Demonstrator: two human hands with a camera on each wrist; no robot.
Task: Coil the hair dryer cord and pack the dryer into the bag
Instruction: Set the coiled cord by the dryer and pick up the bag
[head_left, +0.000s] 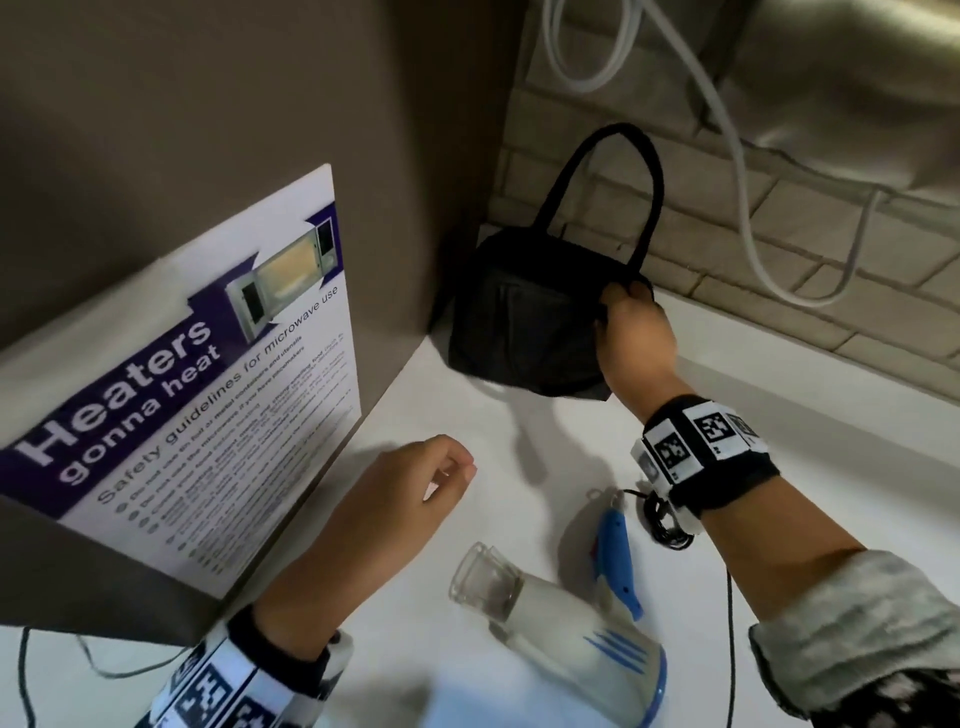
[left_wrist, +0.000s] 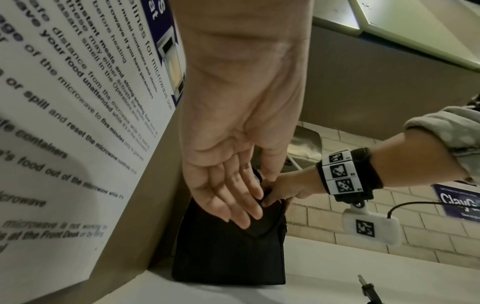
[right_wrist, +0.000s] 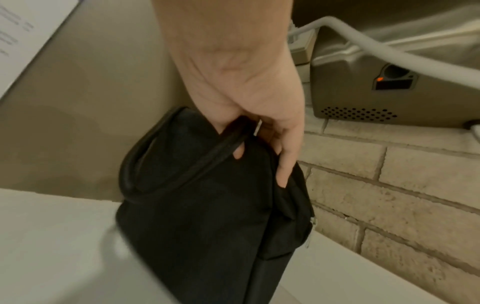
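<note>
Black bag (head_left: 519, 322), contents seemingly hidden, gripped by right hand (head_left: 636, 340).

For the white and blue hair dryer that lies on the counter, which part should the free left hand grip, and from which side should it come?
Probably the white barrel of the hair dryer, behind its clear nozzle, taken from above. The dryer lies flat on the counter, so its upper side is free, and the left hand hangs empty right beside it. The folded blue handle looks slimmer and less steady to lift by.

Black bag (head_left: 519, 322) in right hand (head_left: 634, 332) grip; white-blue hair dryer (head_left: 566, 623) below; white counter (head_left: 519, 467).
</note>
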